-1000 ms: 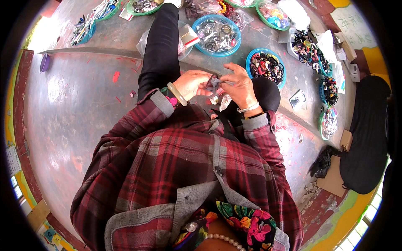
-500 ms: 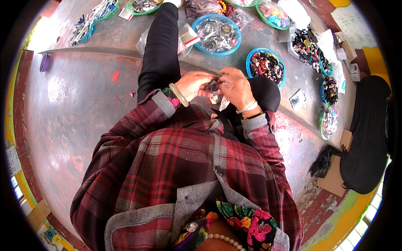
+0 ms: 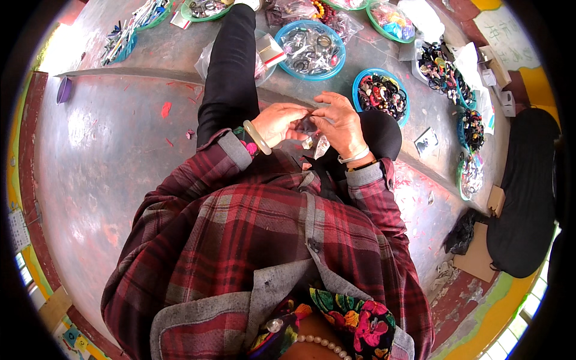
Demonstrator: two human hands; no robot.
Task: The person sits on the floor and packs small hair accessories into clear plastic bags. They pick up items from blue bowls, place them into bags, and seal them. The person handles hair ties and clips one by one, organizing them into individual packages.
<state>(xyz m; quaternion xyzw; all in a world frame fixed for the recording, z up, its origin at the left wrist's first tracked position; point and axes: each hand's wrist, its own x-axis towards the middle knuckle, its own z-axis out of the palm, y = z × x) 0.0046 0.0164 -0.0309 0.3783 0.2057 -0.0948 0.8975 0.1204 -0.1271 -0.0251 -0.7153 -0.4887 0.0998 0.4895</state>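
My left hand (image 3: 279, 124) and my right hand (image 3: 344, 131) meet above my lap, fingertips nearly touching. Between them is a small dark piece (image 3: 307, 125), thin and soft-looking, too small to name. The left thumb and fingers are closed on one side of it. On the other side, the right thumb and index finger pinch its upper edge, while the other right fingers are raised. Just beneath the hands, a little clear plastic wrapper (image 3: 321, 146) and a small pale bit (image 3: 308, 143) lie on my lap.
Beyond my right knee stands a blue basket of dark hair ties (image 3: 381, 96). Another blue basket (image 3: 312, 51) holds bagged pieces. More filled baskets line the right, near a long black cushion (image 3: 525, 192). A small purple bowl (image 3: 65, 90) sits far left; a card (image 3: 426, 142) lies right.
The right hand's fingers have opened out and lifted a little, and its thumb and index finger now pinch the dark piece, which shows more plainly. My left hand has hardly moved.
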